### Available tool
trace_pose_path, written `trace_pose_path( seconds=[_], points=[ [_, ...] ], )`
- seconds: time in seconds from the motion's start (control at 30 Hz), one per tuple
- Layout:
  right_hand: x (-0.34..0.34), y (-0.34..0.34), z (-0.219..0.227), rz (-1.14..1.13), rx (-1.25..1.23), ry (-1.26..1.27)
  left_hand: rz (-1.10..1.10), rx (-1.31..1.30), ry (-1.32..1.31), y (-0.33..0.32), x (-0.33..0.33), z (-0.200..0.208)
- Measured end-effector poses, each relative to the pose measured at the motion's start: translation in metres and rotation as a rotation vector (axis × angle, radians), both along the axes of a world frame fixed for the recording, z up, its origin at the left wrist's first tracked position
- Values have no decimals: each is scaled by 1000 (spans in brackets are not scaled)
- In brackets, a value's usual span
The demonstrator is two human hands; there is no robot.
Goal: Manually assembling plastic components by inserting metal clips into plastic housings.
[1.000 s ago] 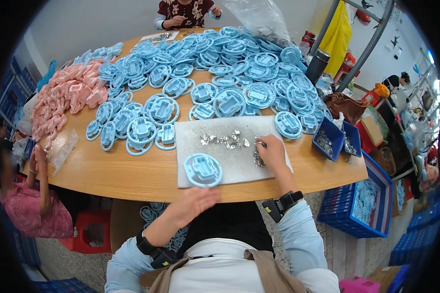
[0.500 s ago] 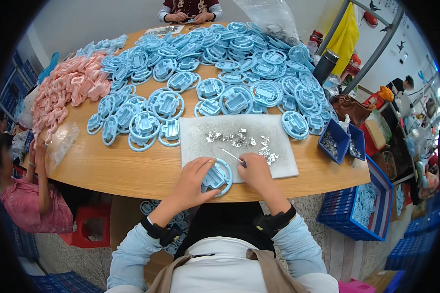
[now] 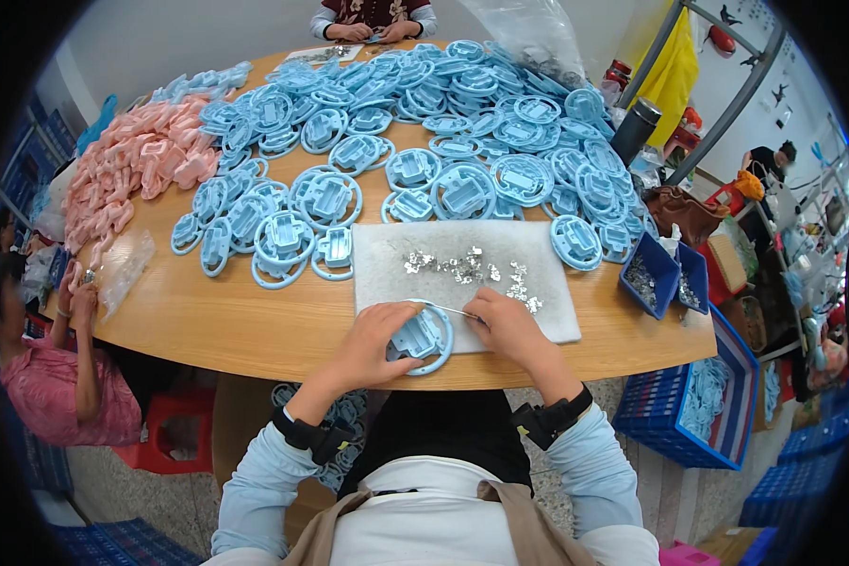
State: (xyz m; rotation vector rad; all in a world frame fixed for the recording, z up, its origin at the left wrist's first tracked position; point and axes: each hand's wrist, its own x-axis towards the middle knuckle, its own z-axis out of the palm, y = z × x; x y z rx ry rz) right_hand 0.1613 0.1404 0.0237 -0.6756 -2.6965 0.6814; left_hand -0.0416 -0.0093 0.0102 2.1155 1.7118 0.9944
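A curved wood-toned tabletop (image 3: 189,311) spreads before me, with a pale rectangular mat (image 3: 375,278) near its front edge. Beyond the mat, a wide heap of light-blue plastic rings with box-like centres (image 3: 415,94) covers much of the surface, some reaching close to the mat's far edge. A smaller heap of pink plastic parts (image 3: 146,156) lies well to the mat's left. On the floor, to the mat's right, a blue crate (image 3: 665,429) holds more light-blue parts. Right of the mat on the tabletop stand two small blue bins (image 3: 646,300) with tiny pieces inside.

My left hand (image 3: 373,344) is clamped on one light-blue ring (image 3: 418,335) at the mat's near edge, towards its left, fingers over the side and thumb on the lower rim. My right hand (image 3: 507,323), above the mat's near part, is closed around a thin metal tool (image 3: 453,309) whose tip reaches the ring's upper edge; I cannot tell whether they touch.

Loose silvery metal pieces (image 3: 462,267) lie scattered across the mat's middle and right.

I judge this ring to be partway through, with plenty left: many rings and metal pieces remain. Which rings are finished, I cannot tell.
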Motion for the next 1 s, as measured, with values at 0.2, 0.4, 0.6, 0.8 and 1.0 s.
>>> trace_pose_path(
  seconds=[0.2,0.4,0.6,0.8,1.0],
  points=[
    [-3,3,-8,-110,-67,154,90,-83,-132,0,16,8],
    [-33,-27,0,-212,-545,465,37,-10,-399,1,24,-2],
    [-51,-34,-11,-162,-466,502,189,106,-94,0,18,-2],
    [-50,-36,-16,-70,-326,494,215,114,-207,1,20,-6],
    [-49,-38,-23,-11,-184,552,206,148,-221,2,21,-6]
  ],
)
